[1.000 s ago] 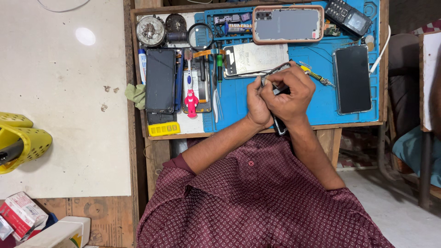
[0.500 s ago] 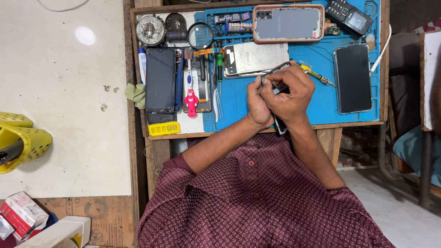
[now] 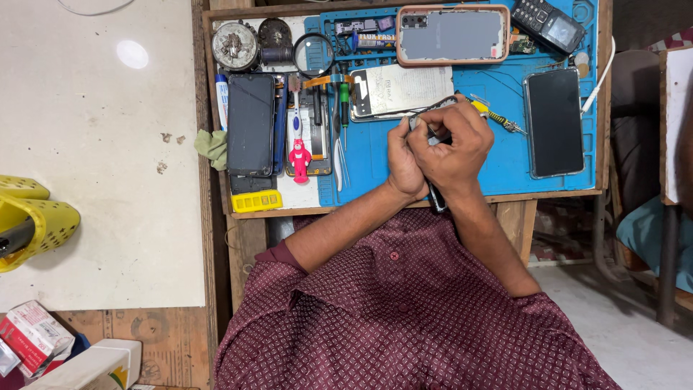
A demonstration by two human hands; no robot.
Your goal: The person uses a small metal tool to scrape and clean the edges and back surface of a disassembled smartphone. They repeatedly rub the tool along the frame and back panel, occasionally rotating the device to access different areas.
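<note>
Head view — phone (image 3: 435, 195) between hands (image 3: 437, 155)

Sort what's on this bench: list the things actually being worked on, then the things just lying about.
In use: left hand, right hand, the small dark part they grip, thin metal tool.

Lying about: black phone, keypad phone, magnifier, yellow screwdriver, red figurine, blue mat.
</note>
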